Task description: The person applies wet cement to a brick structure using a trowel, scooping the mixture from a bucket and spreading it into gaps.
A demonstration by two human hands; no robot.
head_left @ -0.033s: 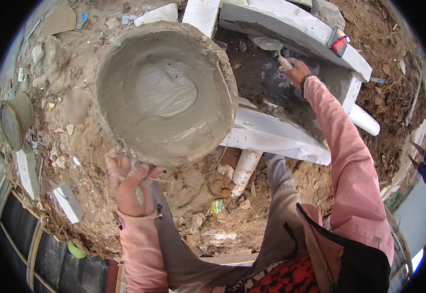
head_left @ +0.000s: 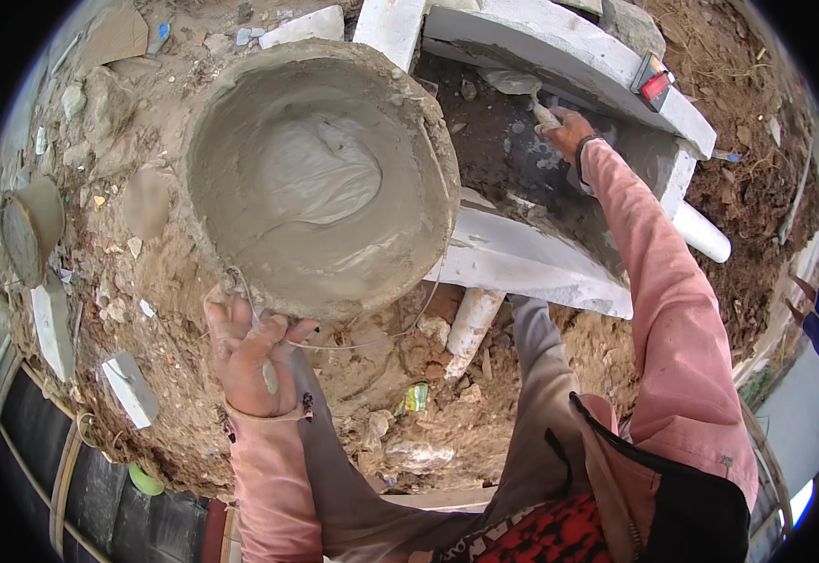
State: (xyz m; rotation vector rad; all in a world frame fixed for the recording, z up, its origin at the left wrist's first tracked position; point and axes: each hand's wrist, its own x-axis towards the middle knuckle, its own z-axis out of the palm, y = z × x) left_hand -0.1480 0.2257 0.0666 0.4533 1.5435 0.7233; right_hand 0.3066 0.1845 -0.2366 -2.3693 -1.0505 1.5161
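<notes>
A round bucket (head_left: 212,141), caked in grey, holds smooth wet mortar (head_left: 325,178). My left hand (head_left: 261,361) grips its near rim, fingers curled under the edge beside the thin wire handle (head_left: 363,346). At upper right, my right hand (head_left: 569,134) is closed round the handle of a trowel (head_left: 511,83). The mortar-smeared blade points up and left, inside a box-like enclosure of pale blocks. Curved blocks form the enclosure's far wall (head_left: 560,38) and near wall (head_left: 531,263); its dark floor (head_left: 494,141) is partly wet. The blade's underside is hidden.
A small red-and-grey object (head_left: 653,83) sits on the far wall. White pipes (head_left: 700,233) (head_left: 473,330) stick out at the enclosure's right and near sides. Loose pale blocks (head_left: 131,389), another bucket (head_left: 30,235) and stones lie on the dirt to the left. My legs straddle the near ground.
</notes>
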